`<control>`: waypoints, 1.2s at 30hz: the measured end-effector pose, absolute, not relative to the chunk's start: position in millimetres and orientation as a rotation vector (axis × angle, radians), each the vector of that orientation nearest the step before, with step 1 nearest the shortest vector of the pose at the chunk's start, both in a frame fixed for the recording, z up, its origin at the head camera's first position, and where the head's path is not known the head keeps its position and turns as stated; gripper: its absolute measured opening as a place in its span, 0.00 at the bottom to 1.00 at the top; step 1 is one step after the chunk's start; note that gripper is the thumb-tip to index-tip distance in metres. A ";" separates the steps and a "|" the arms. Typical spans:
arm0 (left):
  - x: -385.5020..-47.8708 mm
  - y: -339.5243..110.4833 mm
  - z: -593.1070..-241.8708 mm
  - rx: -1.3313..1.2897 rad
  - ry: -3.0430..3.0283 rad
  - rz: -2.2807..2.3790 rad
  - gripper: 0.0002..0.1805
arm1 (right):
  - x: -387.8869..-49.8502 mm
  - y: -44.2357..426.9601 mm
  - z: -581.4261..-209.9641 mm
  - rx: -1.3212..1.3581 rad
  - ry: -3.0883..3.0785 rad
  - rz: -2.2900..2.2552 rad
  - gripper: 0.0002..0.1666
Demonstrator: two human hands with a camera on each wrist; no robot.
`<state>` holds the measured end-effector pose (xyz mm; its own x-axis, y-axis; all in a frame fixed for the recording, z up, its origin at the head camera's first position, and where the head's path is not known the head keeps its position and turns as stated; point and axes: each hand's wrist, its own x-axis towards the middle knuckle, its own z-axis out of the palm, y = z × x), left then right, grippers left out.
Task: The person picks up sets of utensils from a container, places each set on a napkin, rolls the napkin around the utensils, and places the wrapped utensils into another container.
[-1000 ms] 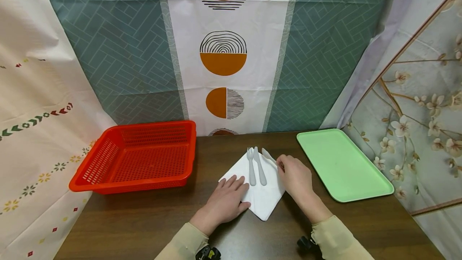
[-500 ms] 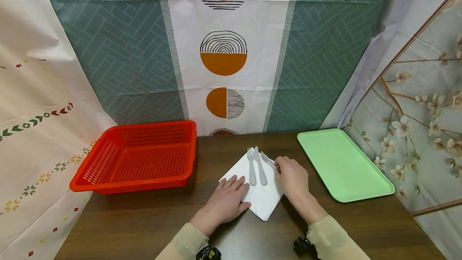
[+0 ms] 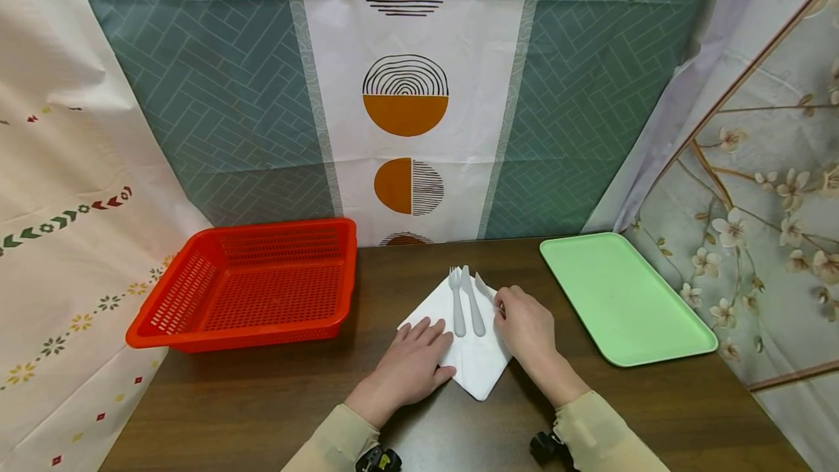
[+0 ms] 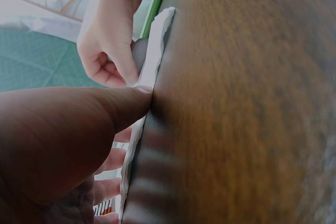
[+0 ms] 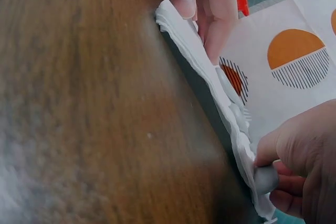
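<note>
cutlery arranged on a napkin, seen from the head and both wrists. a white, soft-looking napkin in several layers (image 3: 477, 368) lies on a dark brown wood-grain table (image 3: 282, 414), one corner toward the person. on it, side by side and roughly parallel, lie a grey fork with its tines away from the person (image 3: 458, 304) and a grey table knife with a long, slender blade (image 3: 473, 306). a third grey utensil with a narrow tip (image 3: 484, 288) slants at the napkin's right edge; its kind cannot be told, as fingers cover its middle. the right hand (image 3: 526, 326) pinches this piece between thumb and curled fingers, its rounded end showing in the right wrist view. the left hand (image 3: 413, 361) rests with fingers extended and spread on the napkin's left edge, gripping nothing. a red perforated plastic basket (image 3: 262, 335) stands to the left, a pale green rectangular tray (image 3: 625, 301) to the right. judged from this layout, two pieces are placed; releasing, and perhaps straightening, the third remains.
</note>
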<state>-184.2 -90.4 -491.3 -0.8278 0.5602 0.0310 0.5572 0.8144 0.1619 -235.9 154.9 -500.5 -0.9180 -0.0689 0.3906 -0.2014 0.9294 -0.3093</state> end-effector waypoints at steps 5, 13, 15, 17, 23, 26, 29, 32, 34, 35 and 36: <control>-184.8 -91.2 -492.6 0.931 2.975 0.265 0.33 | -235.9 152.1 -500.1 0.205 -2.716 0.505 0.07; -185.7 -90.6 -492.6 0.903 2.968 0.244 0.33 | -236.4 148.9 -501.9 0.230 -2.713 0.524 0.08; -185.6 -90.4 -492.9 0.908 2.974 0.235 0.33 | -236.4 148.4 -502.5 0.236 -2.710 0.531 0.08; -185.4 -90.2 -493.3 0.914 2.979 0.227 0.33 | -236.4 148.2 -503.3 0.242 -2.708 0.540 0.08; -185.7 -90.1 -493.6 0.915 2.978 0.231 0.33 | -237.1 147.1 -504.7 0.241 -2.718 0.545 0.08; -186.5 -90.3 -493.7 0.913 2.973 0.240 0.33 | -237.0 146.3 -504.5 0.231 -2.735 0.544 0.08; -186.7 -90.1 -493.5 0.907 2.964 0.239 0.33 | -236.8 145.2 -503.9 0.221 -2.753 0.544 0.07; -186.2 -89.9 -493.1 0.905 2.964 0.236 0.33 | -236.5 143.9 -503.3 0.215 -2.766 0.545 0.07; -185.6 -90.1 -493.2 0.907 2.968 0.232 0.33 | -236.6 142.9 -503.2 0.215 -2.772 0.544 0.07; -185.5 -90.0 -493.4 0.906 2.968 0.230 0.33 | -236.5 142.4 -503.2 0.216 -2.774 0.541 0.07; -185.3 -90.0 -493.5 0.908 2.972 0.228 0.33 | -236.6 142.0 -503.3 0.218 -2.775 0.540 0.07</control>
